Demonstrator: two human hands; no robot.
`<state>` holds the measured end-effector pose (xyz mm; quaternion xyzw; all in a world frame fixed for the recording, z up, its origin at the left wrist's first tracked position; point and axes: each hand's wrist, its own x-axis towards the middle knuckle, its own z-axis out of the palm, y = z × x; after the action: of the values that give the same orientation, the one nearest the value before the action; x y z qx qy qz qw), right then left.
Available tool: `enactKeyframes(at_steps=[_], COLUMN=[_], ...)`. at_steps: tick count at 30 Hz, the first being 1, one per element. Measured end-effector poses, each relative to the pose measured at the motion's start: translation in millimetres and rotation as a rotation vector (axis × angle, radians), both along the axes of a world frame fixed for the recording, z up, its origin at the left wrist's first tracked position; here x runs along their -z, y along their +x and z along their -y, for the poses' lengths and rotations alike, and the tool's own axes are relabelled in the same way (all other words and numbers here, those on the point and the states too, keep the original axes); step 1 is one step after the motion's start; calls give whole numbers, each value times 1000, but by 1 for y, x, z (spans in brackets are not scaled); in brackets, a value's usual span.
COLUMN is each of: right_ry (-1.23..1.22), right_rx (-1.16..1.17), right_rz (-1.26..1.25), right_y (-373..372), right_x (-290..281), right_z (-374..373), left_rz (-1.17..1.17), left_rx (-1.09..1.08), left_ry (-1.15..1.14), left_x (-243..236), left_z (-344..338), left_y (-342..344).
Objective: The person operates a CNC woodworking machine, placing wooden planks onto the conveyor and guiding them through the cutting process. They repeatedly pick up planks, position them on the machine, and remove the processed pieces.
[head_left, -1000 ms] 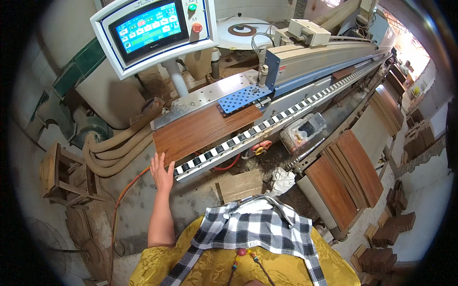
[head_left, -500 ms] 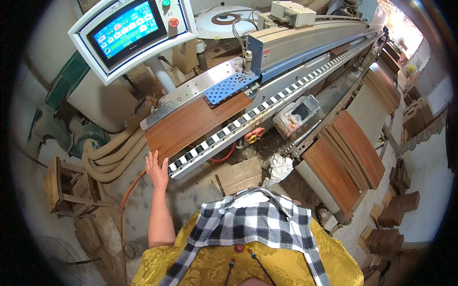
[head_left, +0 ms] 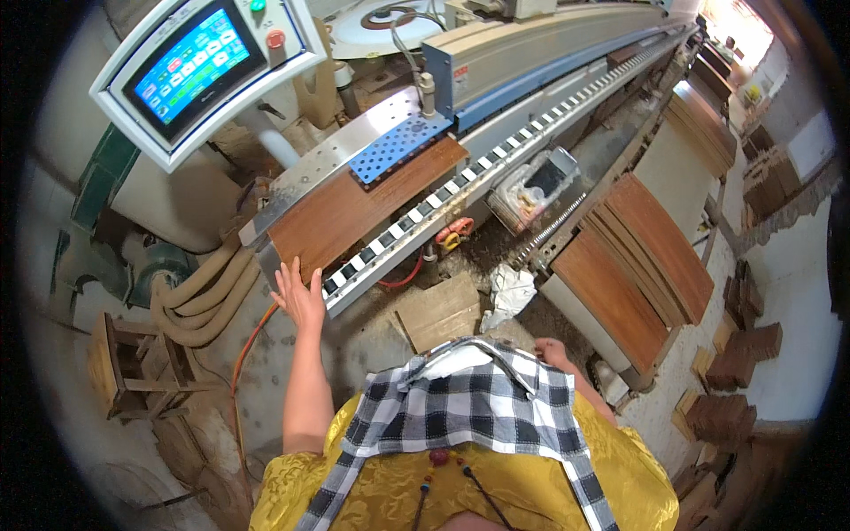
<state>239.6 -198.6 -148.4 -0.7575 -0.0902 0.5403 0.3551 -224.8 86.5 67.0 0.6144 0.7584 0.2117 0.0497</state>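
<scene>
My left hand [head_left: 299, 296] is open, its fingers spread against the near end of a brown wood-grain board [head_left: 341, 212]. The board lies flat on the edge-banding machine [head_left: 522, 62], its far part under a blue perforated plate [head_left: 403, 146]. Along the board's right side runs a track of black and white pads [head_left: 452, 187]. Beside the checked apron [head_left: 460, 407], my right hand [head_left: 552, 352] hangs low, near the stacked boards. Its fingers look bent and are partly hidden, and no object shows in it.
A control screen [head_left: 197, 66] stands at the upper left. Brown boards [head_left: 611, 292] lie stacked on the right, and a clear plastic box [head_left: 534, 190] sits beside the track. Thick hoses [head_left: 208, 296], a wooden stool [head_left: 146, 363] and an orange cable [head_left: 248, 354] are on the left.
The board has slid a little farther into the machine, with my left hand still at its end. My right hand has come into view beside the apron. The whole view has shifted slightly.
</scene>
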Motion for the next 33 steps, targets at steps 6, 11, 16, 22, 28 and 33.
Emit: enactKeyframes(at_steps=[6,11,16,22,28,33], right_ry=[276,174,73,-74,172,101], right_rx=[-115,-522,-781,-1086,-822,316], right_rz=[185,889,1281,1387,1155,136], right_y=[19,26,50,63,29,50], right_x=[5,-77,-93,-88,-107,-27], right_z=[-54,-110,-147,-140,-91,-7], left_rz=[-116,-336,-355,-377,-386,-374], left_rx=[85,155,133,122,100,106], left_ry=[35,66,61,77,103,122], left_x=[3,7,13,13,12,14], left_z=[-15,-18,-21,-15,-16,-14], left_y=[43,48,47,47,48,46])
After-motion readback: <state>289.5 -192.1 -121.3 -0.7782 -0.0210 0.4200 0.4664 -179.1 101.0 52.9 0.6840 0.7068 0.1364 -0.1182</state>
